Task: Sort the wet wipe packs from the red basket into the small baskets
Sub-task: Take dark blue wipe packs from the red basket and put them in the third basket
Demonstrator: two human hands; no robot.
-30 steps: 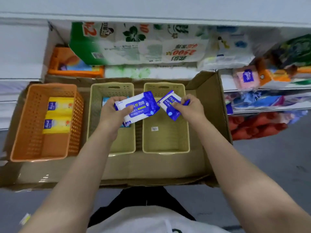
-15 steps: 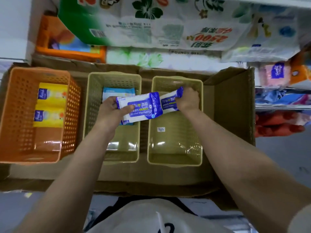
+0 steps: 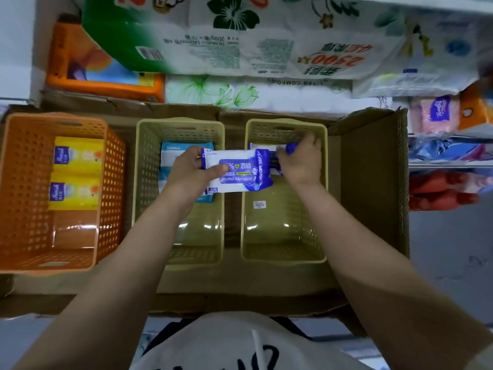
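Note:
My left hand [image 3: 190, 170] grips a blue-and-white alcohol wipe pack [image 3: 234, 172] above the gap between the two beige baskets. Deep in the far end of the right beige basket [image 3: 282, 244], my right hand [image 3: 302, 161] holds a second blue-and-white wipe pack [image 3: 270, 152], mostly hidden behind the first pack. The middle beige basket [image 3: 149, 182] holds a light-blue pack [image 3: 170, 156] under my left hand. The orange basket [image 3: 26, 209] on the left holds two yellow packs [image 3: 77, 173]. No red basket is in view.
All three baskets sit in a shallow cardboard box [image 3: 373, 188] on a shelf. Large tissue and paper roll packages [image 3: 240, 44] are stacked behind it. More packaged goods [image 3: 448, 161] fill the shelves to the right.
My right hand has carried its pack down and toward the far end of the right beige basket. My left hand keeps its pack over the basket gap. The view has moved closer.

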